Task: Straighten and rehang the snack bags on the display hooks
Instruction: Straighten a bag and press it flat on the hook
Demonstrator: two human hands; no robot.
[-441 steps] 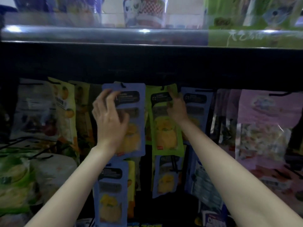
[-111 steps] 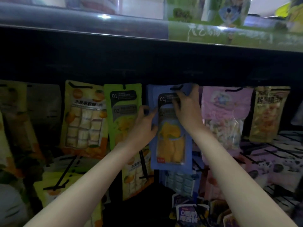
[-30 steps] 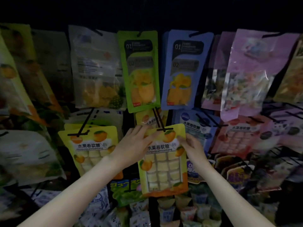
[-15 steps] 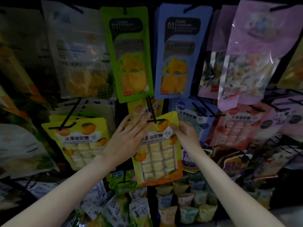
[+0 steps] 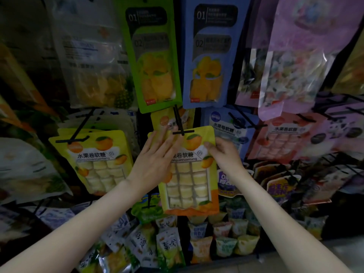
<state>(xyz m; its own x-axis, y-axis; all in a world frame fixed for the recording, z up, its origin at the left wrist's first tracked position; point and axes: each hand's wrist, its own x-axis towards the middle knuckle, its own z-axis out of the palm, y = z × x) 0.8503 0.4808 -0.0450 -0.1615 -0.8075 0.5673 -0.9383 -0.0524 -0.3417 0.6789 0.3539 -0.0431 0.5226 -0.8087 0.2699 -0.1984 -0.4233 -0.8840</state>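
A dim rack of black wire hooks [image 5: 178, 123] holds glossy flat packets. Two matching yellow bags hang mid-row: the left hand [image 5: 157, 161] lies flat-fingered on the centre bag [image 5: 190, 186], the right hand [image 5: 224, 154] pinches its edge, and the other bag [image 5: 96, 160] hangs beside.

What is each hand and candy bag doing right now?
left hand: flat on the middle yellow bag.
right hand: pinches that bag's right edge.
middle yellow bag: on its hook, tilted.
left yellow bag: hanging, untouched.
green bag: hanging.
blue bag: hanging.
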